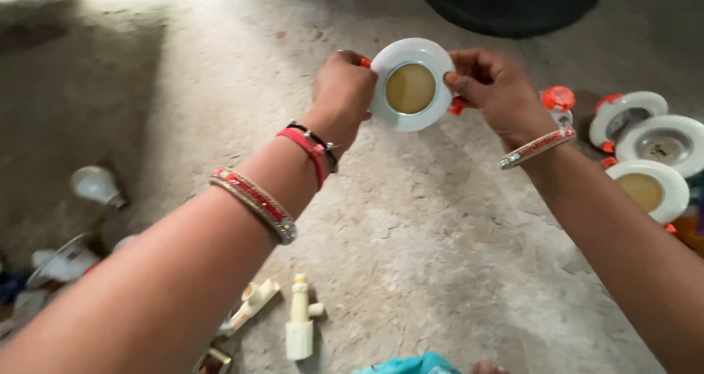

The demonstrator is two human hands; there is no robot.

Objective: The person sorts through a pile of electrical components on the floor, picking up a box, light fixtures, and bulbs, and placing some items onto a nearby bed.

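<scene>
Both hands hold one round white lamp up over the concrete floor, a little above the picture's centre, at about 12 o'clock from the two forearms. The lamp faces the camera: a white ring around a yellowish disc. The left hand is closed on its rim at 9 o'clock, fingers wrapped behind, a small orange clip showing just by the thumb. The right hand pinches the rim at 3 o'clock, thumb on the front of the ring, with another orange clip poking out below it at roughly 4 o'clock.

The left wrist wears a red and black thread and a patterned bangle further down the arm; the right wrist has a similar bangle.

At 3 o'clock from the held lamp, well apart, lie three more white lamps of the same kind on the floor, close together (one shows the same yellowish disc). At 8 o'clock a bulb lies on its side. Near 6 o'clock sit cream plastic pipe fittings. A dark round thing fills the top edge at 1 o'clock
</scene>
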